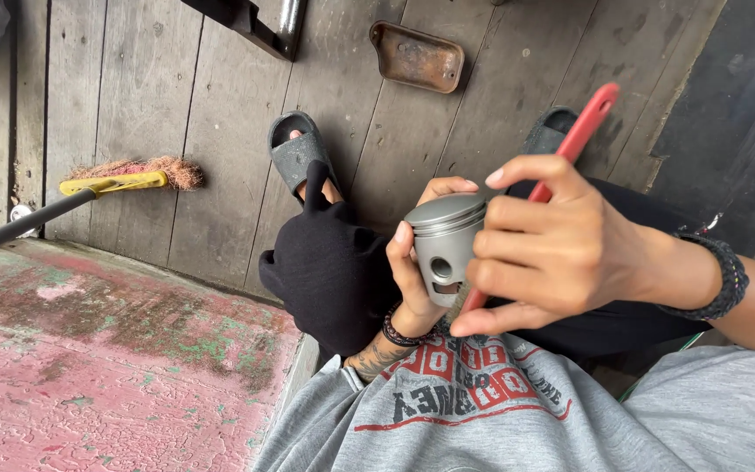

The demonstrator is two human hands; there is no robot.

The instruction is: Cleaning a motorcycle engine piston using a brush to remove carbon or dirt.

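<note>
Grey piston (444, 238) in left hand (412, 280), red tool (570, 144) in right hand (552, 249)

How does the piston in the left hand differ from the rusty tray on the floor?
The piston is grey, cylindrical and clean-looking; the tray is brown with rust, flat and shallow. The piston is gripped in the left hand, while the tray lies untouched on the floor planks. Both look like metal.

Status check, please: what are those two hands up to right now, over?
Left hand grips grey piston. Right hand holds red-handled tool against it. Black cloth on lap beside; nothing blocking.
</note>
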